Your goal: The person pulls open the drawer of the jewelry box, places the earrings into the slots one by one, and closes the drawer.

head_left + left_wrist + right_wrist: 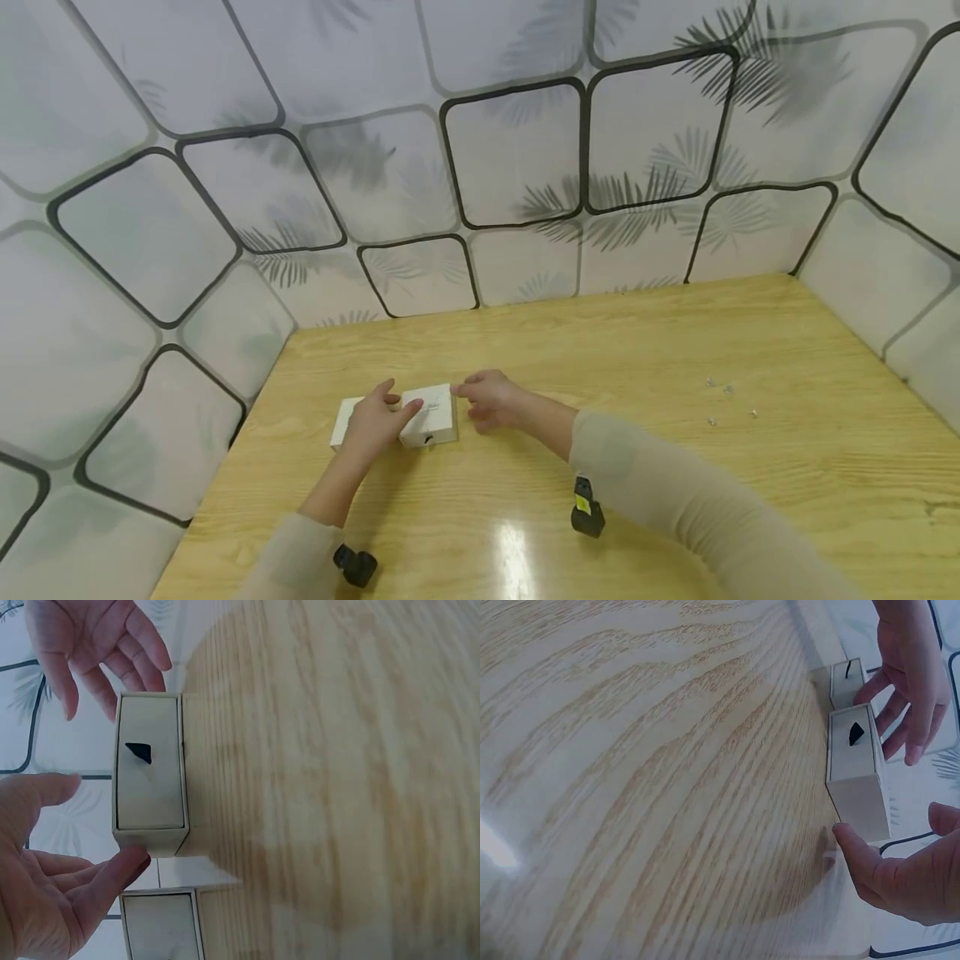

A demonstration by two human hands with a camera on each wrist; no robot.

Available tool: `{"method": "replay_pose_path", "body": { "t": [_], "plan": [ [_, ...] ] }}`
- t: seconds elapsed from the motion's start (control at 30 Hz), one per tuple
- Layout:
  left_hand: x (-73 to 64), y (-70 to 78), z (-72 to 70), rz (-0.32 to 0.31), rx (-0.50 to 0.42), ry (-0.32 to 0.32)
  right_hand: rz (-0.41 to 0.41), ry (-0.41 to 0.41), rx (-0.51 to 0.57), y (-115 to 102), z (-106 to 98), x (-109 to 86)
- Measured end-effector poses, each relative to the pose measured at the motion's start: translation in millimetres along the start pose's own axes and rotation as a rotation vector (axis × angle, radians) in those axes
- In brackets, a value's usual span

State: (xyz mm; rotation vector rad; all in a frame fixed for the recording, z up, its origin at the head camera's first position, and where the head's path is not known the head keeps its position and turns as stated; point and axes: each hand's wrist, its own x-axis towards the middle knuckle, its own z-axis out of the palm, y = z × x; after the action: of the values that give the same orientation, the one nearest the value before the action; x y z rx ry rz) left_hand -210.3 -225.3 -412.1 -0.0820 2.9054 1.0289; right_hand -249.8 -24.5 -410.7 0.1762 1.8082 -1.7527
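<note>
A small white drawer box (431, 417) with a black pull tab stands on the wooden table. My left hand (371, 427) is at its left side, thumb above the top's edge and a fingertip right at the side wall in the left wrist view. On the opposite side, my right hand (491, 402) has its fingertips close to the box, one near its lower corner in the right wrist view. Both hands have loosely extended fingers and grip nothing. A second white drawer box (342, 423) sits further left, partly hidden behind my left hand.
Several tiny shiny pieces (727, 389) lie scattered on the right part of the table (637, 350). Patterned white walls (517, 158) enclose the table at the back and both sides.
</note>
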Motion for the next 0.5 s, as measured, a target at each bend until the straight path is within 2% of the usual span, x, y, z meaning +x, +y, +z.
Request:
{"method": "replay_pose_path", "body": {
  "t": [0.17,0.37,0.5],
  "plan": [
    [0.4,0.8,6.6,0.046,0.071,0.031,-0.012,-0.003,-0.020,3.3,4.9,3.1],
    [2.5,2.6,12.5,0.053,0.059,0.018,-0.008,0.027,0.002,6.4,4.5,6.4],
    [2.0,2.5,9.7,0.042,0.055,0.009,-0.021,0.035,0.038,10.4,8.0,11.9]
  ]
}}
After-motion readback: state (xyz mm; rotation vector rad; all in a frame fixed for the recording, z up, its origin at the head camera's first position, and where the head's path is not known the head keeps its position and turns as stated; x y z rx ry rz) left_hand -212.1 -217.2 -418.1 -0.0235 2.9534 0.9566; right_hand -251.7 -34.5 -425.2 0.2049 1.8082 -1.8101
